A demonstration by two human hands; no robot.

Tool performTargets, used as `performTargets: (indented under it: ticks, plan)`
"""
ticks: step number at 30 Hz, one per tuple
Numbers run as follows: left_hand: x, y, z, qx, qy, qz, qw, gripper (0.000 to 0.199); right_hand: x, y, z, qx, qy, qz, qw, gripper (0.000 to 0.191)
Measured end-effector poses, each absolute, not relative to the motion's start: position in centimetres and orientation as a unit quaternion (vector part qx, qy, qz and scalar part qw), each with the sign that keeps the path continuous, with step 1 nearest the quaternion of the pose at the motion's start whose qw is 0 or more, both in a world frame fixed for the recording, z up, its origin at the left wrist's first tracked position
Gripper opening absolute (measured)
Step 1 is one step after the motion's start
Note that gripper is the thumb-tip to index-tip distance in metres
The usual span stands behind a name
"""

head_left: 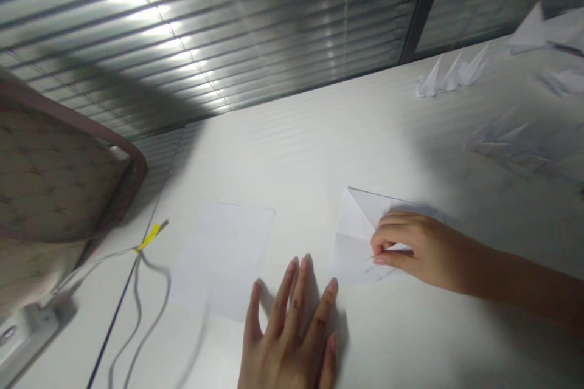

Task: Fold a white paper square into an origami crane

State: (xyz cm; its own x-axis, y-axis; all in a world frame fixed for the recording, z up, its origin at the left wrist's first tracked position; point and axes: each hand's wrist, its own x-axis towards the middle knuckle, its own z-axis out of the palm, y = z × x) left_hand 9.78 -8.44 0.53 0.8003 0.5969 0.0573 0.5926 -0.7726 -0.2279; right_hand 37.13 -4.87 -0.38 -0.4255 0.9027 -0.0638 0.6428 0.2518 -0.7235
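Observation:
My left hand (pixel 289 331) rests flat on the white table (pixel 292 152) with its fingers spread, at the bottom of the view. Its fingertips lie near the lower right corner of a blank, rectangular sheet of white paper (pixel 223 255). To the right, my right hand (pixel 410 249) comes in from the right side and pinches the edge of a folded white paper (pixel 351 249) between thumb and forefinger. A thin pale tip sticks out past the fingers, but I cannot tell what it is.
Folded white paper birds (pixel 449 76) and other paper folds (pixel 506 143) stand at the upper right. A grey cable with yellow tape (pixel 148 238) runs to a power strip (pixel 25 334) at lower left. A fabric chair back (pixel 55 170) intrudes at left, below window blinds (pixel 182 24).

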Motion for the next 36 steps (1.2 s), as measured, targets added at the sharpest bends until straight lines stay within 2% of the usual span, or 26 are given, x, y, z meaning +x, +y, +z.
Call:
performTargets:
  ticks: [18, 21, 26, 29, 36]
  plan:
    - [9.0, -8.1, 0.8, -0.945, -0.303, 0.013, 0.119, 0.055, 37.2, -5.0, -0.5, -0.508, -0.763, 0.349, 0.197, 0.012]
    - [8.7, -8.0, 1.0, -0.946, -0.309, -0.027, 0.096, 0.046, 37.3, -5.0, -0.4, -0.509, -0.765, 0.343, 0.195, 0.012]
    - [8.5, -8.0, 1.6, -0.922, -0.354, -0.158, -0.004, 0.031, 37.4, -5.0, -0.5, -0.502, -0.771, 0.338, 0.198, 0.013]
    - [9.0, -7.9, 1.7, -0.927, -0.33, -0.175, -0.022, 0.035, 37.4, -4.9, -0.6, -0.497, -0.773, 0.34, 0.198, 0.012]
    - [11.8, -6.7, 0.5, -0.96, -0.261, -0.088, -0.047, 0.057, 37.6, -4.4, -1.1, -0.458, -0.791, 0.329, 0.237, 0.009]
